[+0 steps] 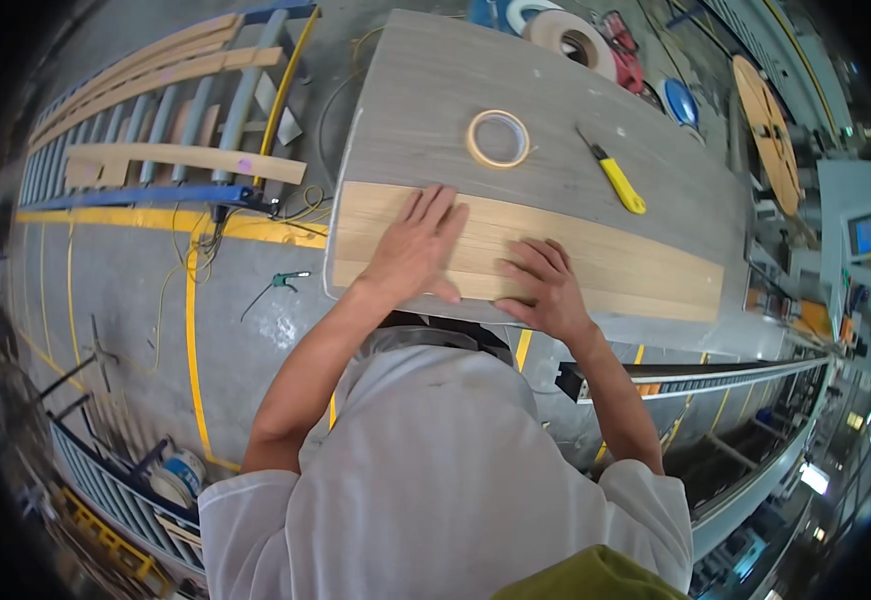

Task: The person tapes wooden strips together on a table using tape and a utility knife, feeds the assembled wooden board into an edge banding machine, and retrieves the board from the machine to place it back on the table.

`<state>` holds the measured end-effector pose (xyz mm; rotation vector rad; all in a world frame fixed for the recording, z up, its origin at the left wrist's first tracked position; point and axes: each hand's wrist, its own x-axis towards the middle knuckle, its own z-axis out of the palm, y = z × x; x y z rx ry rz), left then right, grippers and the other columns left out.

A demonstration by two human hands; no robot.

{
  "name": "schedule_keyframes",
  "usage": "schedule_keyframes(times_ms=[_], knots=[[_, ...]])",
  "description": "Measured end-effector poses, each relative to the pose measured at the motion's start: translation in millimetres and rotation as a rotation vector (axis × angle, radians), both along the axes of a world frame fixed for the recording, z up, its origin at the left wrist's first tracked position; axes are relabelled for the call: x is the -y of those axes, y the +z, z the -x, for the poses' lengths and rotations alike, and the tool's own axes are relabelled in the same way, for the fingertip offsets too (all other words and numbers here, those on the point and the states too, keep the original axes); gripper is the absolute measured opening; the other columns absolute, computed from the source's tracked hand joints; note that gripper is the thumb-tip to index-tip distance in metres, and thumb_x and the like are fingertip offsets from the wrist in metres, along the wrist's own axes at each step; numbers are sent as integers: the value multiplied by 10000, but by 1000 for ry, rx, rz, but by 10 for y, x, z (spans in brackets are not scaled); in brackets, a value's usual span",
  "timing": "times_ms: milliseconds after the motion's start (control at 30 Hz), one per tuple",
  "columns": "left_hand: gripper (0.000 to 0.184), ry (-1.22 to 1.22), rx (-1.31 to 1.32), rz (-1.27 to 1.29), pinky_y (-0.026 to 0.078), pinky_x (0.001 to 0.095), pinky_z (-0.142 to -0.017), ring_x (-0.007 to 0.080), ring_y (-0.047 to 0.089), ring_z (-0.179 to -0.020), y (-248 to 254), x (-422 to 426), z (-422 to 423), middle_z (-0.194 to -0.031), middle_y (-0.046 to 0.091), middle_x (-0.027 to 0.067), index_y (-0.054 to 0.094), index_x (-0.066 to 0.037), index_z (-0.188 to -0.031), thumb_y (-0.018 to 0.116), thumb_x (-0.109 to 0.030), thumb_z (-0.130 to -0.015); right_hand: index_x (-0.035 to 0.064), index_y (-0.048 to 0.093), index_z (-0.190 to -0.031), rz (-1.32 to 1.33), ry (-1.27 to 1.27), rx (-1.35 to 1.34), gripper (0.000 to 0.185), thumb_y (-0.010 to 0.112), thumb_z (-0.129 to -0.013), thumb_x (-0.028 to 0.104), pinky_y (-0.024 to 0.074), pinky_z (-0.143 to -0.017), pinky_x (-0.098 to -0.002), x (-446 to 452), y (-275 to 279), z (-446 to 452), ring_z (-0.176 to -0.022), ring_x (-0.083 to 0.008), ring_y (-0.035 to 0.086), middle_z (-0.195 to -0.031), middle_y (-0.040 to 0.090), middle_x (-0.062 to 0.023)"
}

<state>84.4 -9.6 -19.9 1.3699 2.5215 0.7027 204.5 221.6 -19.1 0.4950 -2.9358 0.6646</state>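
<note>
A long pale wooden board lies flat along the near edge of the grey worktable. My left hand rests on its left part, palm down with the fingers stretched out. Further right, my right hand lies on the same board near its front edge, fingers spread and slightly bent. Neither hand holds anything. Beyond the board sit a roll of masking tape and a yellow-handled utility knife, both apart from my hands.
At the left, a roller conveyor carries several wooden strips. More tape rolls stand at the table's far edge. A green air blow gun lies on the floor. Another roller conveyor runs at the right, near a machine with a screen.
</note>
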Motion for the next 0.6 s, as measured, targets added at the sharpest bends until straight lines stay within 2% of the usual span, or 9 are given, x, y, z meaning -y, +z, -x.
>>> schedule_keyframes(times_ms=[267, 333, 367, 400, 433, 467, 500, 567, 600], knots=[[1104, 5, 17, -16, 236, 484, -1152, 404, 304, -1343, -58, 29, -4, -1421, 332, 231, 399, -1, -1370, 849, -452, -468, 126, 664, -1078, 108, 8, -19, 505, 829, -631, 294, 411, -998, -475, -63, -15, 36, -1156, -313, 530, -1242, 584, -87], [1099, 6, 0, -20, 236, 498, -1145, 403, 303, -1343, -37, 33, -10, -1418, 343, 227, 398, -3, -1374, 845, -465, -483, 94, 674, -1067, 318, -199, -49, 426, 811, -697, 254, 464, -929, -446, -133, -108, 156, -1072, -328, 577, -1157, 627, -124], [1094, 10, -4, -25, 237, 511, -1138, 403, 303, -1344, -22, 12, 9, -1416, 354, 224, 397, -6, -1379, 841, -478, -497, 94, 674, -1067, 315, -202, -66, 426, 811, -697, 254, 464, -929, -446, -190, -143, 255, -1072, -328, 577, -1157, 627, -124], [1094, 4, -17, -30, 237, 511, -1138, 403, 303, -1344, -1, -42, 48, -1416, 354, 224, 397, -6, -1379, 841, -478, -497, 73, 673, -1068, 245, -341, -125, 382, 786, -738, 229, 487, -885, -418, -216, -126, 409, -1009, -326, 603, -1106, 644, -139], [986, 63, -37, -108, 256, 521, -1118, 400, 320, -1329, 22, -122, 85, -1388, 386, 213, 438, -4, -1342, 831, -453, -557, 52, 672, -1068, 174, -477, -181, 339, 760, -778, 203, 510, -840, -390, -256, -106, 544, -946, -324, 630, -1055, 662, -153], [879, 128, -56, -187, 275, 531, -1098, 398, 338, -1314, 39, -208, 124, -1360, 417, 202, 479, -2, -1306, 820, -427, -616, 52, 672, -1068, 172, -472, -192, 339, 760, -778, 203, 510, -840, -390, -312, -101, 658, -946, -324, 630, -1055, 662, -153], [879, 138, -67, -192, 275, 531, -1098, 398, 338, -1314, 35, -345, 205, -1360, 417, 202, 479, -2, -1306, 820, -427, -616, 34, 665, -1073, 228, -542, -168, 331, 738, -798, 204, 519, -795, -377, -369, -121, 778, -901, -318, 644, -1018, 668, -159], [541, 221, -198, -310, 321, 511, -1049, 391, 393, -1244, -42, -683, 436, -1214, 526, 175, 579, 14, -1142, 762, -299, -741, 17, 659, -1077, 286, -588, -145, 324, 716, -818, 204, 528, -750, -364, -445, -223, 977, -856, -312, 658, -980, 675, -165], [541, 235, -206, -309, 321, 511, -1049, 391, 393, -1244, -138, -815, 529, -1214, 526, 175, 579, 14, -1142, 762, -299, -741, 10, 657, -1095, 353, -609, -95, 322, 694, -834, 196, 530, -749, -358, -476, -320, 1050, -841, -294, 664, -995, 674, -171]])
